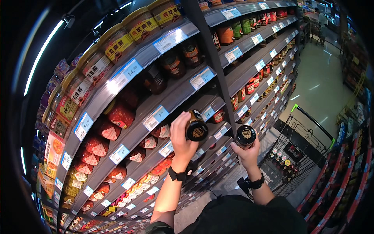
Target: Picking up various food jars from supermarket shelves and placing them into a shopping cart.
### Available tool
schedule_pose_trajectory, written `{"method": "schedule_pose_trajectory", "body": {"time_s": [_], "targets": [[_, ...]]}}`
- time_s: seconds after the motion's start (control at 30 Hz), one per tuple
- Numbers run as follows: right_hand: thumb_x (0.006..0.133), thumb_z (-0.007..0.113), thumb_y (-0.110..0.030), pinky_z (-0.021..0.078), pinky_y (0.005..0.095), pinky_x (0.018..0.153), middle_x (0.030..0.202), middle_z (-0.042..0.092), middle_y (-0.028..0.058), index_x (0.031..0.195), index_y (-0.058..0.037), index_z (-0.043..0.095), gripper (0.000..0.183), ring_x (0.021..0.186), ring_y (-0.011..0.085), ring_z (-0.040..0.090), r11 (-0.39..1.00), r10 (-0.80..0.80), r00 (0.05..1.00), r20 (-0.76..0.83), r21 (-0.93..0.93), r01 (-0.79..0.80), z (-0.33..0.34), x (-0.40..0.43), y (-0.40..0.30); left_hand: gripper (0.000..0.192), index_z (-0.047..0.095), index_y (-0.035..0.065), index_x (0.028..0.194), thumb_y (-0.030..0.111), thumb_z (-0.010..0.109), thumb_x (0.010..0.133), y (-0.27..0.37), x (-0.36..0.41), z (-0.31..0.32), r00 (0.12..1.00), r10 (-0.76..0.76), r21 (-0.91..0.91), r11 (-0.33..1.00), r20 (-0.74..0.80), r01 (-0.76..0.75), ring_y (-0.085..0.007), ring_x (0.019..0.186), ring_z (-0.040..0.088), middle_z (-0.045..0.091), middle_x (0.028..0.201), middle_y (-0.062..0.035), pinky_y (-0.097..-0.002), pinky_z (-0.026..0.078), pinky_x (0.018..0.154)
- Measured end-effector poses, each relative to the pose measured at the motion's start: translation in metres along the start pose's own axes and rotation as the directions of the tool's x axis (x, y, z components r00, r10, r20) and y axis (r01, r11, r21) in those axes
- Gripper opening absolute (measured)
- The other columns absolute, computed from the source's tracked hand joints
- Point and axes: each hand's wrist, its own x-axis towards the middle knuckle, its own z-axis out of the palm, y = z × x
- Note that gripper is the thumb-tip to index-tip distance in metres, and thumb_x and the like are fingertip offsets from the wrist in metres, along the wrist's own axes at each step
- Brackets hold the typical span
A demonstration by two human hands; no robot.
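My left hand (181,137) grips a glass jar with a black lid (197,130), held tilted in front of the supermarket shelves so its lid faces me. In my right hand (249,152) is a second jar with a black lid (245,135), a gold emblem on its top. The two jars are apart, and their contents are mostly hidden by the lids and fingers. Just beyond the left jar, a red-labelled jar (218,116) stands on a grey shelf (187,112). Dark sauce jars (173,66) fill part of a higher shelf.
A shopping cart with a green-and-black handle (315,125) stands at my right, with several jars (282,161) inside. Chilli sauce jars (98,145) line the left shelves below large yellow-lidded tubs (118,46). A person (321,26) stands far down the tiled aisle (317,79). Red-edged shelves (336,201) run along the right.
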Motion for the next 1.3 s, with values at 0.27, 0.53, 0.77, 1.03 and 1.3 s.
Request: {"method": "schedule_pose_trajectory", "body": {"time_s": [0.27,0.53,0.77,1.03,1.3], "targets": [[0.063,0.097,-0.014,0.0521,0.0376,0.095,0.118,0.062,0.0129,0.123,-0.0021,0.064,0.069,0.108,0.0269,0.063,0.817,-0.508,0.853,0.120,-0.246,0.521,0.027,0.044,-0.001,0.060,0.062,-0.0003,0.129,0.006,0.084,0.073,-0.032,0.012,0.020,0.998,-0.047,0.206,0.978,0.045,0.037,-0.0384,0.119,0.063,0.067,0.127,-0.0196,-0.0430,0.050,0.100],[0.073,0.094,-0.008,0.0449,0.0457,0.113,0.142,0.058,0.0214,0.139,-0.0046,0.048,0.080,0.148,0.0436,0.041,0.690,-0.701,0.665,0.258,0.008,0.724,0.096,0.119,0.022,0.041,0.069,-0.0056,0.103,0.018,0.090,0.078,-0.019,0.032,0.032,0.918,-0.387,0.082,0.916,-0.086,0.394,-0.0277,0.088,0.075,0.077,0.098,-0.0156,-0.0365,0.056,0.084],[0.075,0.095,-0.016,0.0535,0.0350,0.098,0.137,0.059,0.0192,0.139,-0.0035,0.045,0.082,0.116,0.0239,0.064,0.789,-0.576,0.769,0.276,-0.056,0.612,0.120,0.134,0.034,0.042,0.069,-0.0051,0.108,0.023,0.087,0.083,-0.034,0.023,0.035,0.884,-0.441,0.219,0.858,-0.153,0.466,-0.0298,0.085,0.076,0.077,0.093,-0.0171,-0.0355,0.056,0.079],[0.078,0.092,-0.012,0.0566,0.0299,0.079,0.100,0.066,0.0070,0.137,-0.0037,0.043,0.077,0.089,0.0140,0.066,0.885,-0.451,0.845,0.288,0.017,0.466,0.129,0.137,0.033,0.053,0.067,-0.0070,0.114,0.036,0.083,0.088,-0.030,0.027,0.035,0.852,-0.518,0.224,0.823,-0.080,0.522,-0.0356,0.088,0.075,0.075,0.100,-0.0236,-0.0384,0.060,0.078],[0.084,0.087,-0.027,0.0542,0.0424,0.084,0.116,0.063,0.0244,0.133,0.0012,0.047,0.070,0.100,0.0423,0.067,0.803,-0.491,0.764,0.418,-0.123,0.583,0.129,0.145,0.037,0.053,0.063,-0.0058,0.124,0.024,0.082,0.085,-0.032,0.017,0.038,0.867,-0.477,0.274,0.822,-0.144,0.499,-0.0446,0.101,0.067,0.072,0.107,-0.0264,-0.0461,0.052,0.092]]}}
